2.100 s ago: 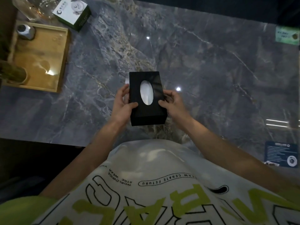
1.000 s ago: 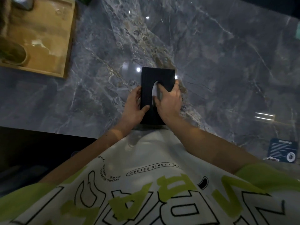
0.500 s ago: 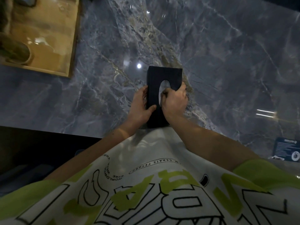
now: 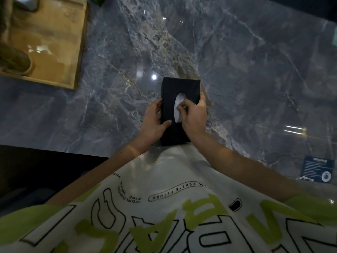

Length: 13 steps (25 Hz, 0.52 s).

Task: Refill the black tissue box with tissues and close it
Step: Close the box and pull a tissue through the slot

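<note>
**A:** Black tissue box point(image 4: 179, 88) on the bench's point(image 4: 255, 70) near edge, why both hands?

**B:** Left hand point(image 4: 152, 123) grips its side to steady it; right hand point(image 4: 193, 115) pinches tissue point(image 4: 177, 105) through the slot.

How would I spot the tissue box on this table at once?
On the grey marble table, look near the front edge, between the left hand and the right hand. There lies the tissue box: the only black block, with an oval slot showing white tissue, unlike the wooden tray at the far left.
</note>
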### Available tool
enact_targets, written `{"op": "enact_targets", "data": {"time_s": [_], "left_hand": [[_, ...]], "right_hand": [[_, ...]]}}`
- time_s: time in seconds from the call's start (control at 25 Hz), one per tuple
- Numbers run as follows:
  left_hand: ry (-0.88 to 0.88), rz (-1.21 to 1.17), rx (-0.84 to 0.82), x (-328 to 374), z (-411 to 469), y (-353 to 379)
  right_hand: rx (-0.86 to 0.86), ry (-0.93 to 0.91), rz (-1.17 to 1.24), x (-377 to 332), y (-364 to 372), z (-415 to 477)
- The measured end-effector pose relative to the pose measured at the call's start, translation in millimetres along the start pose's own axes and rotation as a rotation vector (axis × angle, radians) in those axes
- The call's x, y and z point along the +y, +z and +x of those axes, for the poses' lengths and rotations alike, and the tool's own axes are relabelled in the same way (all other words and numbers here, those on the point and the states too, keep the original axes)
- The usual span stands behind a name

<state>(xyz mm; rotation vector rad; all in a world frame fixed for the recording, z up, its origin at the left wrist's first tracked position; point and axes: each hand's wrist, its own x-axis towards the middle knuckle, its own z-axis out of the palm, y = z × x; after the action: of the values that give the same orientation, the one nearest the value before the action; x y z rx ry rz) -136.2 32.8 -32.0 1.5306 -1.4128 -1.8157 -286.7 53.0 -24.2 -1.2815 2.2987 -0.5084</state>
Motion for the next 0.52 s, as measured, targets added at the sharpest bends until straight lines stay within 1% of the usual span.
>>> {"op": "enact_targets", "data": {"time_s": [0.12,0.2,0.24,0.28,0.36,0.44,0.52], "left_hand": [[0.017,0.097,0.018,6,0,-1],[0.065,0.215,0.041,12,-1,-2],[0.083,0.273,0.053,16,-3,-2],[0.096,0.314,0.064,20,-5,-2],[0.124,0.343,0.072,27,-11,-2],[0.175,0.375,0.083,28,-13,-2],[0.182,0.379,0.081,24,-14,0]], "right_hand": [[-0.035,-0.051,0.007,0,-13,-6],[0.0,-0.203,-0.078,-2,-22,-15],[0.009,-0.259,-0.082,-4,-26,-18],[-0.013,-0.27,-0.053,-6,-28,-20],[-0.089,-0.233,-0.009,-12,-31,-22],[-0.113,-0.214,0.012,-13,-32,-19],[-0.144,-0.182,0.103,-12,-31,-15]]}}
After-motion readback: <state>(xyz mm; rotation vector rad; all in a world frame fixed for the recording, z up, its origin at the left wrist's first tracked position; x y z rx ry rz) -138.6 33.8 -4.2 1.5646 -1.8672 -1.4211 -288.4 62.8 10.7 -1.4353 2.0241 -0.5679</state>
